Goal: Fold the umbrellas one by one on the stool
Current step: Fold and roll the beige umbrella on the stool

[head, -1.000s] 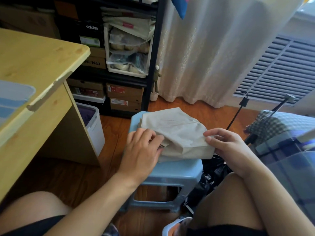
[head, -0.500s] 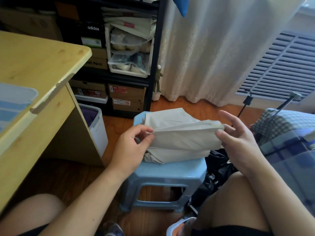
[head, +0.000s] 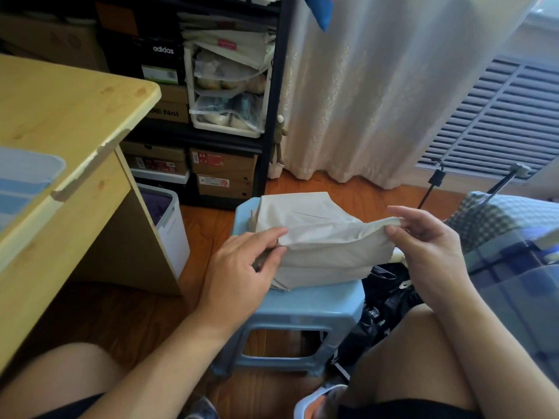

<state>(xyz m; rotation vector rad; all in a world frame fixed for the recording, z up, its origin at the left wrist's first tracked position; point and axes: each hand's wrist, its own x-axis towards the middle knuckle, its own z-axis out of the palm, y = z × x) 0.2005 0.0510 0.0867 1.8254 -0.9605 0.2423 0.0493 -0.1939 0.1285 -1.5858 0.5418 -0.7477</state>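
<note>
A beige umbrella (head: 320, 237), collapsed with its canopy in loose folds, lies on the light blue plastic stool (head: 302, 300) in front of me. My left hand (head: 242, 267) pinches a fold of the canopy at its left side. My right hand (head: 423, 240) pinches the same fold at its right end between thumb and fingers, raised a little above the rest of the fabric. The fold is stretched taut between both hands. The umbrella's handle and shaft are hidden under the cloth.
A wooden desk (head: 60, 140) stands to the left, a white bin (head: 169, 225) beside it. Behind the stool is a black shelf with shoe boxes (head: 223, 170) and a curtain (head: 378, 86). A black bag (head: 387, 297) lies right of the stool, checked bedding (head: 508, 237) beyond.
Both hands have lifted one canopy fold off the pile and drawn it out sideways. The right hand went from pressing the fabric's edge to pinching the raised fold.
</note>
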